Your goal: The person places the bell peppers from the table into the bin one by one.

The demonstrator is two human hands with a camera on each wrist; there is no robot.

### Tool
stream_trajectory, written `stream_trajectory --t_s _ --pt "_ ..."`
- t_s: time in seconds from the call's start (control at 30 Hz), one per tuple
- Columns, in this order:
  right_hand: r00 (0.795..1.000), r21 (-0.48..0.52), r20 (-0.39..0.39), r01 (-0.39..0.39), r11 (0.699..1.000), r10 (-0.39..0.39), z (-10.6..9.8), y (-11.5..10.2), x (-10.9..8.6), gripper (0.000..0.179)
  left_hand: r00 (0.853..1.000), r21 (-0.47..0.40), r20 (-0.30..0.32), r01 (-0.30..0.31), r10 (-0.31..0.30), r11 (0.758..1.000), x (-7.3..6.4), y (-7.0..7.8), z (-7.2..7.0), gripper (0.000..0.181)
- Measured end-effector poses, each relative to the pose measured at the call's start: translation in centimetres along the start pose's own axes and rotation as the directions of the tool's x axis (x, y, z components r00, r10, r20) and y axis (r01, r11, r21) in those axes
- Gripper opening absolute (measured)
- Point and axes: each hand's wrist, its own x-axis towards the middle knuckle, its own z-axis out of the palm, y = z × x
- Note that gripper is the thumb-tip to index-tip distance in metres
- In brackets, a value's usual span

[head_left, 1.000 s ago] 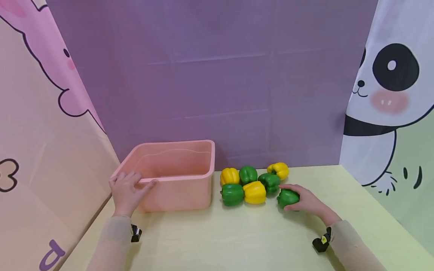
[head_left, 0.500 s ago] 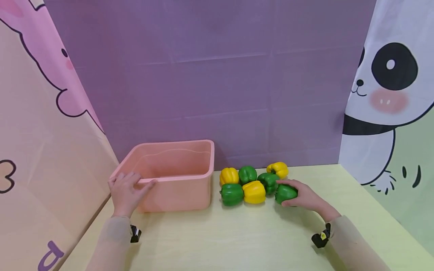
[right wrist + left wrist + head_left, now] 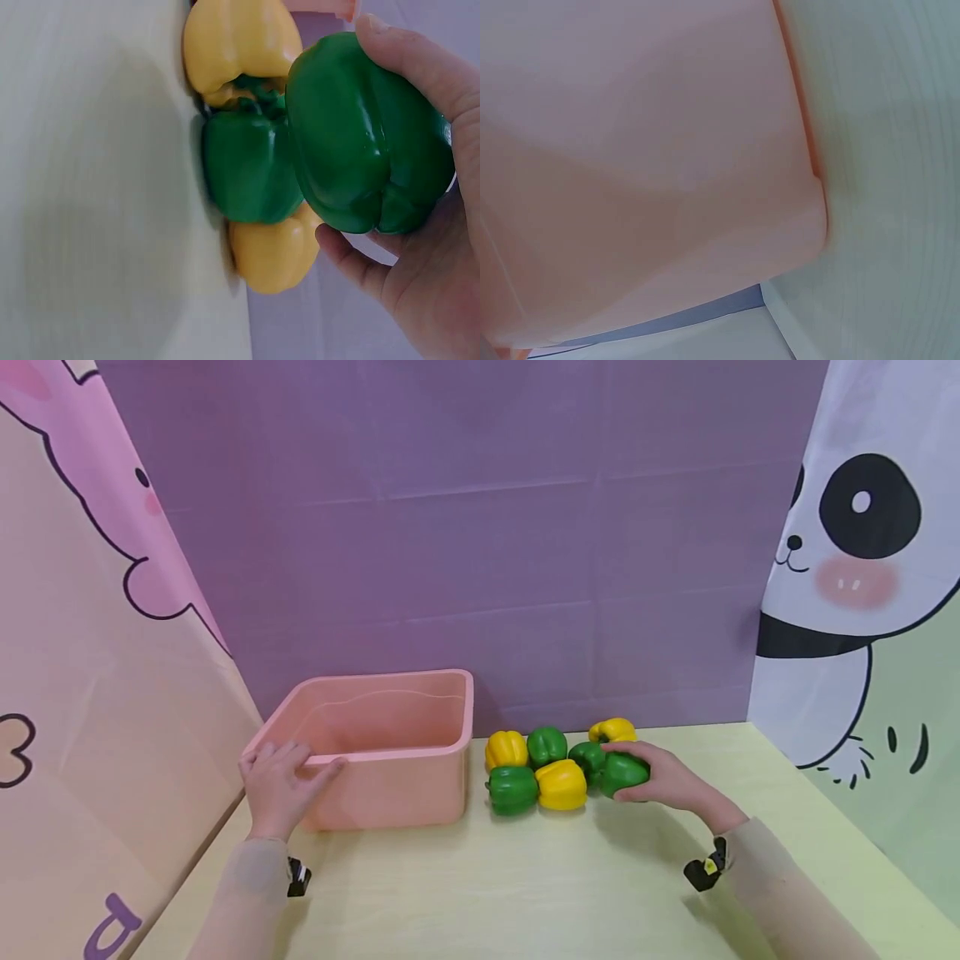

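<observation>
The held green pepper [image 3: 624, 775] has moved left, long axis sideways, creased end rightward.

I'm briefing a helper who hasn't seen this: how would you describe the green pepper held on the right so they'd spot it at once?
Find the big pink bin, then move right to the yellow and green peppers. At their right end, the person's right grip holds a green pepper. Its neighbours are also green or yellow, but it alone is held.
</observation>
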Motion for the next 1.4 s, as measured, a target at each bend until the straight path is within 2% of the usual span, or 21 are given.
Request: stream_trajectory --t_s 0.3,0.57,1.07,1.4 --pt "0.996 0.007 -0.012 0.091 0.996 -0.091 -0.6 -1.5 1.1 0.071 1.0 -0.002 -0.009 -0.008 0.008 1.0 0.1 0.0 0.0 0.043" --pt "0.992 0.022 0.013 0.122 0.992 -0.123 -1.3 -2.6 2.3 0.07 1.0 0.0 -0.013 -0.008 0.008 1.0 -0.1 -0.2 0.0 0.039" --pt "0.996 0.02 0.029 0.087 0.996 -0.088 -1.8 -4.8 3.5 0.071 1.0 -0.004 -0.016 -0.01 0.01 1.0 0.0 0.0 0.0 0.041" --pt "0.991 -0.035 0.018 0.132 0.991 -0.132 -1.8 -6.0 4.7 0.069 1.0 -0.01 -0.021 -0.004 0.004 1.0 0.0 0.1 -0.1 0.041"
